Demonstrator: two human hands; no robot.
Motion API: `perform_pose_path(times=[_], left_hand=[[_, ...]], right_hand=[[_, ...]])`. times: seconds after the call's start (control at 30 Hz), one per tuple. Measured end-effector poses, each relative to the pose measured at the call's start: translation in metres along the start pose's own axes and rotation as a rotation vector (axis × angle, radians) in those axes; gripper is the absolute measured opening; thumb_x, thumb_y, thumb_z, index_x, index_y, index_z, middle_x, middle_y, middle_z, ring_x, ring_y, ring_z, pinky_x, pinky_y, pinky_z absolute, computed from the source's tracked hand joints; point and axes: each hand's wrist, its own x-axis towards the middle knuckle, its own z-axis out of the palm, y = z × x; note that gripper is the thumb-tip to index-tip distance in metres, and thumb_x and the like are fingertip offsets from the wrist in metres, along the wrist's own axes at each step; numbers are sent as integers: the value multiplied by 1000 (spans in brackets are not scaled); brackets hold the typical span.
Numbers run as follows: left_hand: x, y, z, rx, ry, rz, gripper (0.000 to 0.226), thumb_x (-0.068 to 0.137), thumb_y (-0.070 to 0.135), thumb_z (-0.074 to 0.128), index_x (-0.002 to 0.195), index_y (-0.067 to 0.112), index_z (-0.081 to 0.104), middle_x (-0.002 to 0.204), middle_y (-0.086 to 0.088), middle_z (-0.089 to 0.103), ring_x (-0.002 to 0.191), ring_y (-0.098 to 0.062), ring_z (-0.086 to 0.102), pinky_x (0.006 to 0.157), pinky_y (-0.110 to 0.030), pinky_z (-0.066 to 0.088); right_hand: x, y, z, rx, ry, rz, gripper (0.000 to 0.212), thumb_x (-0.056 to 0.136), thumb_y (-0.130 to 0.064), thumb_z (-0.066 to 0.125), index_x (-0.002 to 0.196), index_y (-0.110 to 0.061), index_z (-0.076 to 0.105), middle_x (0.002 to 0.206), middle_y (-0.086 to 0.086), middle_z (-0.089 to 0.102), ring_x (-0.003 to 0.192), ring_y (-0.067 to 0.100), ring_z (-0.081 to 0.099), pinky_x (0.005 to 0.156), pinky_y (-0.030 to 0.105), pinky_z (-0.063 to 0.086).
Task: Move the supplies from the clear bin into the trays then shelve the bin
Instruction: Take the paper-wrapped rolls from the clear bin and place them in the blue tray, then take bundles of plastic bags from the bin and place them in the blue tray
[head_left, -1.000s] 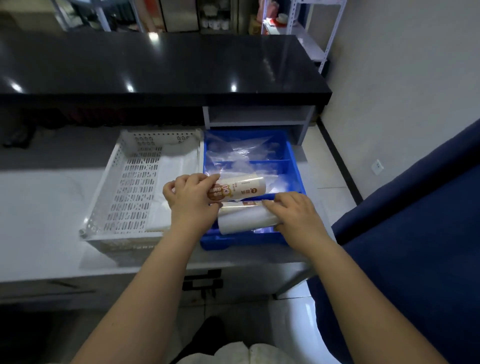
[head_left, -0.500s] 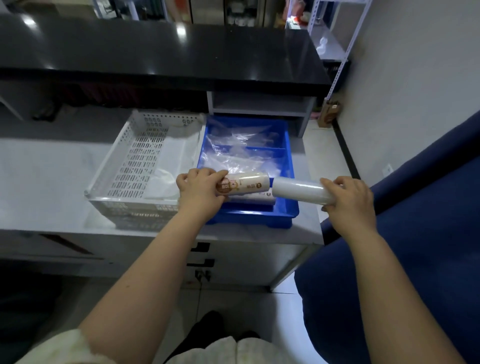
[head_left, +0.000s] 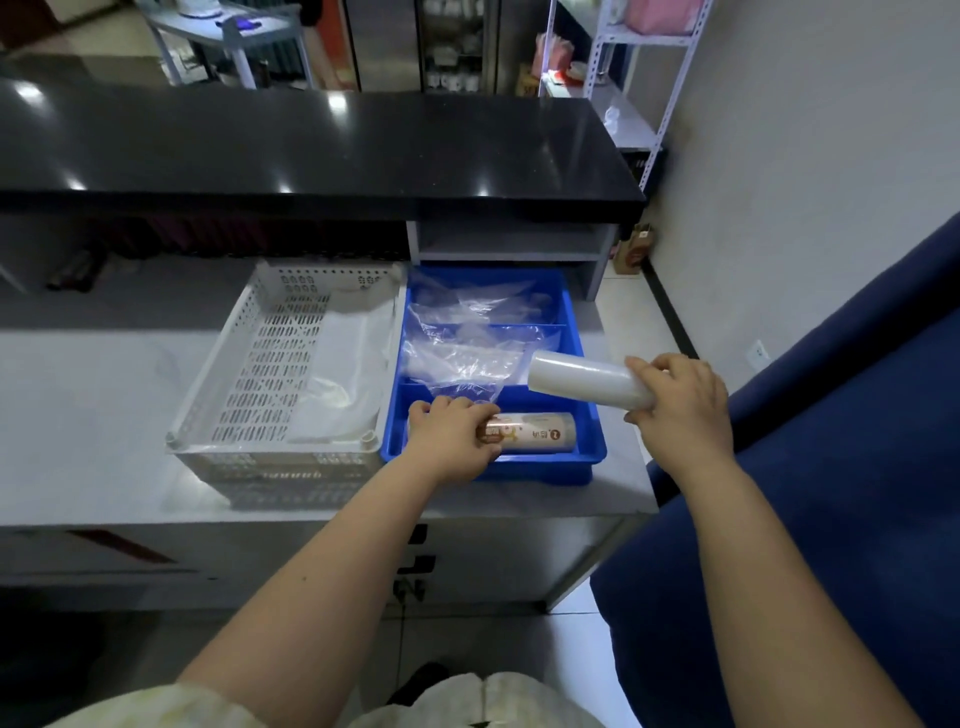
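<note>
A blue divided tray (head_left: 582, 457) sits on the grey counter, with clear plastic bags (head_left: 467, 353) in its far and middle compartments. My left hand (head_left: 447, 441) grips a labelled roll (head_left: 535, 436) that lies low in the near compartment. My right hand (head_left: 680, 400) holds a plain white roll (head_left: 582, 382) in the air above the tray's right edge. Left of the blue tray stands a white perforated basket (head_left: 260, 364) with a white plastic sheet (head_left: 348, 374) inside. No clear bin is in view.
A black countertop (head_left: 311, 145) overhangs the back, with an open grey cubby (head_left: 509, 241) below it. A dark blue surface (head_left: 841, 467) fills the right side. A white metal shelf (head_left: 644, 78) stands at the far right by the wall.
My left hand lowered the labelled roll into the near compartment. My right hand lifted the white roll out and to the right, and now holds it above the tray's right edge.
</note>
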Motion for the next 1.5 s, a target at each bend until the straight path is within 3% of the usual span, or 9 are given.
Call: perform_pose_path(times=[0.17, 0.3, 0.4, 0.57, 0.7, 0.9, 1.07, 1.2, 1.5], left_hand=[[1, -2, 4, -14, -34, 16, 43, 89, 47, 47, 132, 41, 47, 132, 4, 51, 122, -23, 38, 98, -45, 26], [-3, -6, 6, -28, 33, -31, 41, 91, 33, 47, 131, 40, 50, 134, 4, 50, 123, -22, 39, 101, -44, 24], [-5, -12, -2, 4, 126, -29, 47, 88, 33, 50, 134, 40, 47, 131, 6, 52, 119, -21, 41, 99, -41, 26], [-16, -39, -28, -65, 351, -70, 38, 82, 26, 59, 119, 35, 62, 117, 6, 59, 116, -21, 45, 96, -40, 26], [-26, -61, -48, -106, 473, -174, 37, 79, 20, 63, 114, 30, 67, 113, 2, 62, 110, -26, 48, 91, -41, 28], [-42, -63, -47, -95, 439, -212, 38, 80, 22, 62, 117, 30, 64, 114, 2, 61, 111, -25, 47, 92, -40, 29], [-56, -59, -35, -29, 400, -230, 38, 82, 28, 61, 120, 31, 61, 116, 5, 60, 113, -22, 46, 96, -41, 26], [-72, -72, -34, -14, 406, -317, 40, 81, 29, 60, 121, 32, 60, 117, 5, 59, 115, -23, 44, 98, -40, 21], [-182, -176, -44, 6, 462, -591, 44, 81, 34, 56, 124, 35, 55, 122, 8, 55, 116, -20, 40, 98, -41, 21]], right_hand=[[4, -9, 7, 12, 1, -30, 57, 80, -17, 74, 132, -21, 50, 117, 5, 52, 108, 25, 41, 95, 40, 37], [9, -11, 9, 26, 0, -60, 56, 79, -16, 74, 131, -20, 52, 116, 6, 52, 107, 26, 41, 96, 41, 36], [11, -17, 12, 19, -21, -107, 53, 81, -17, 72, 130, -20, 52, 116, 6, 52, 106, 26, 42, 94, 40, 36], [11, -31, 27, 44, -117, -161, 53, 81, -20, 70, 131, -23, 51, 120, 4, 51, 109, 25, 41, 97, 37, 32], [15, -68, 49, 37, -211, -311, 58, 74, -18, 74, 129, -23, 55, 117, 4, 55, 106, 29, 47, 93, 38, 34], [18, -99, 77, 92, -297, -341, 59, 77, -17, 68, 133, -25, 49, 128, 3, 54, 111, 28, 46, 97, 38, 34], [12, -110, 74, 249, -184, -390, 52, 74, -24, 76, 123, -24, 59, 119, 0, 58, 109, 26, 48, 93, 39, 36], [6, -158, 66, 303, -213, -539, 39, 78, -16, 71, 116, -20, 65, 114, 1, 62, 105, 28, 51, 89, 42, 38], [-33, -319, 73, 227, -272, -892, 40, 81, -18, 66, 121, -21, 61, 118, 4, 59, 108, 31, 48, 87, 42, 38]])
